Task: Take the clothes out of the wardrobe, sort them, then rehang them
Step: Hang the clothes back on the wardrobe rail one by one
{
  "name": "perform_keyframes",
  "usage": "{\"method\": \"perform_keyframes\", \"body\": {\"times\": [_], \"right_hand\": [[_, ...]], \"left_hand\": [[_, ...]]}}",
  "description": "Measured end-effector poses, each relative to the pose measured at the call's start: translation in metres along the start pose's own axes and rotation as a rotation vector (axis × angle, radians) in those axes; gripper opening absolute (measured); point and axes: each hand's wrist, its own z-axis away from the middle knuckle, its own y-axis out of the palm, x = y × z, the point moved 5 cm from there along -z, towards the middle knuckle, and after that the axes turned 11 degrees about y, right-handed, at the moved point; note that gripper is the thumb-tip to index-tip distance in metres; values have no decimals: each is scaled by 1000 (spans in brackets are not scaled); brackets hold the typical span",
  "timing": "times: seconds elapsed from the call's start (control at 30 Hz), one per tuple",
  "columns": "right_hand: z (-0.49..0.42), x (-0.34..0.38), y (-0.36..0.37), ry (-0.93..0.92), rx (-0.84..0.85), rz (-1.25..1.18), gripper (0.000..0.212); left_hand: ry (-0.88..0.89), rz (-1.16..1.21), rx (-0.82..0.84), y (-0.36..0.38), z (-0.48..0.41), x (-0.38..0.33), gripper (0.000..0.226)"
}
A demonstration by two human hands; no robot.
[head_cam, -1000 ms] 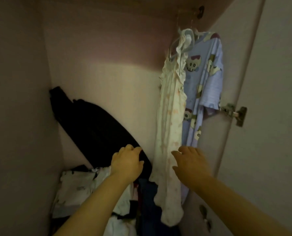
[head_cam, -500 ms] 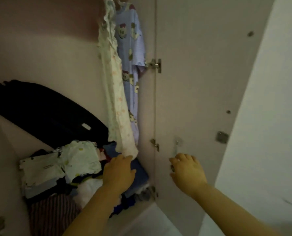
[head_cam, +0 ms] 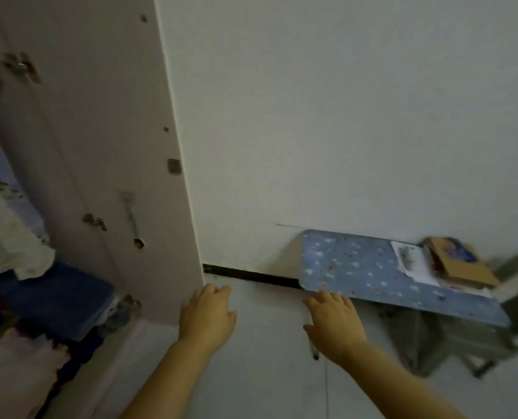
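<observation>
Left hand (head_cam: 206, 316) and right hand (head_cam: 334, 325) have swung from pale pink wardrobe (head_cam: 100, 146) toward blue speckled bench (head_cam: 372, 267). Both are empty, fingers relaxed; next probably fetching clothes (head_cam: 49, 294).

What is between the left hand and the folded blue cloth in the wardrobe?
In the head view, the open wardrobe door lies between the left hand and the folded blue cloth.
</observation>
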Motion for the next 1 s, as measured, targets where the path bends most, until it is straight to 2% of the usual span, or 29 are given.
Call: {"method": "perform_keyframes", "body": {"times": [0.27,0.5,0.73,1.0], "right_hand": [[159,-200,10,407,-45,-57,43],[389,-357,38,795,-59,-100,42],[569,-446,69,1132,-16,-176,39],[637,-527,96,1340,0,-227,47]], "left_hand": [[402,-33,61,46,37,-212,52],[764,-80,223,114,167,-426,51],[1132,-130,303,156,291,-601,47],[1367,-164,366,202,335,-737,43]]}}
